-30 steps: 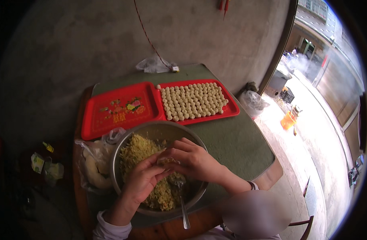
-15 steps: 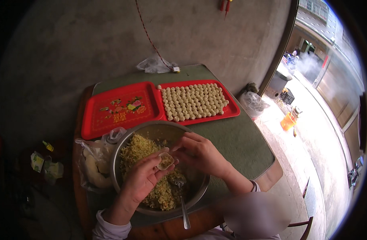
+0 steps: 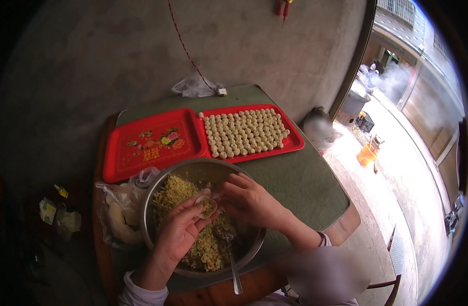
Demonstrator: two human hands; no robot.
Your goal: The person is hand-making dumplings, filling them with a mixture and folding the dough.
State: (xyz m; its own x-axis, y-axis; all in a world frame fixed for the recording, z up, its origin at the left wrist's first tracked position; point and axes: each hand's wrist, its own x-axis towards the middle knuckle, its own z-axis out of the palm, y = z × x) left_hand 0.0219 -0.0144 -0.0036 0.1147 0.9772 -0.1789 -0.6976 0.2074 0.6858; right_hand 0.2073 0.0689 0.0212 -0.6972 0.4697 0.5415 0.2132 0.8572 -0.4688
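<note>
Cream-coloured and cupped around a dab of filling [image 3: 207,206], a dough wrapper [image 3: 213,208] is gripped by the thumb and fingers of the left hand [image 3: 182,224] above the steel bowl [image 3: 213,171]. Close beside it, the right hand [image 3: 257,201] is held with curled fingers — whether anything is pinched cannot be told. Yellowish mixture [image 3: 174,196] is heaped below, a spoon [image 3: 235,270] leaned in it; pale balls [image 3: 244,131] are lined up on a red tray [image 3: 295,145].
</note>
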